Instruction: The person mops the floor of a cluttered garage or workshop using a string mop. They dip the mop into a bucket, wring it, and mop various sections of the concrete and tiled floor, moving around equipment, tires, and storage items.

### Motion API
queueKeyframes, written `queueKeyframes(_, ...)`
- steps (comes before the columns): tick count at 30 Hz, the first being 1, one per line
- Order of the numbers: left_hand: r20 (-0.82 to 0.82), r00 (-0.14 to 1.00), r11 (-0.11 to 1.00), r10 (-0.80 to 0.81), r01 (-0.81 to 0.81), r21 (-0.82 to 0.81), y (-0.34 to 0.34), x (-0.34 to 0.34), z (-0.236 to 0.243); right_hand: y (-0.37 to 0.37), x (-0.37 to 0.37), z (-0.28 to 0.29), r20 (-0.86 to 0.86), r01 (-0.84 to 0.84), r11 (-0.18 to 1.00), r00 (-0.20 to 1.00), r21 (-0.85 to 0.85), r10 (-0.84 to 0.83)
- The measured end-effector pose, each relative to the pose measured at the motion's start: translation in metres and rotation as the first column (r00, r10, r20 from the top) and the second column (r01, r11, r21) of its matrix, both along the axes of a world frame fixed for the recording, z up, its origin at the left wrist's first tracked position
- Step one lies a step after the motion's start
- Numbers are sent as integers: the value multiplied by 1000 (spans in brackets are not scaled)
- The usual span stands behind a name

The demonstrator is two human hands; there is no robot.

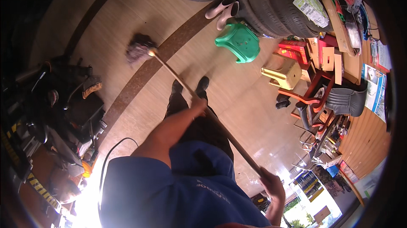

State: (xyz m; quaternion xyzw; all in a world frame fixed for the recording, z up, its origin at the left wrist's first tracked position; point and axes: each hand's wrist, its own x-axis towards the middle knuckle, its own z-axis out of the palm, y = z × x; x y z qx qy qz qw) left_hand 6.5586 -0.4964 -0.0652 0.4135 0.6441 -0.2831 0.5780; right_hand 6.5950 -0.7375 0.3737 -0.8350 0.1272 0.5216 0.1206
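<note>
A mop (178,76) runs slantwise across the view, its long wooden handle passing in front of my body. My left hand (198,106) is closed round the middle of the handle, above my legs. Lower right, my right hand (271,183) grips the handle near its upper end. The dark, stringy mop head (140,50) rests on the tiled floor ahead and to the left, slightly smeared by motion. It lies just left of a brown band (171,41) in the floor. My dark shoes stand a little behind it.
A green plastic stool (239,42), pale boots (227,12) and stacked tyres (271,5) stand ahead right. Further right are a yellow stool (283,72) and a wooden-armed chair (311,96). Dark equipment (80,105) crowds the left, with a black cable (111,151) nearby.
</note>
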Motion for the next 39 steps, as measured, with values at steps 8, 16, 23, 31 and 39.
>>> queueKeyframes(8,208,978,1000,-22,23,-5,-108,15,60,-34,-53,94,133,-12,999,991,34,7)
queueKeyframes(16,-74,477,392,-876,791,469,37,14,-72,12,-34,-94,255,-445,866,886,229,388)
queueKeyframes(23,183,969,986,164,-167,2,31,37,-54,-11,-12,-152,251,-378,809,923,449,292)
queueKeyframes(31,20,839,837,-544,542,69,-244,53,29,-303,-40,-99,-180,392,852,920,347,-349)
queueKeyframes(39,429,466,388,-774,884,-260,-491,29,24,-472,-112,59,-144,648,757,760,83,-634)
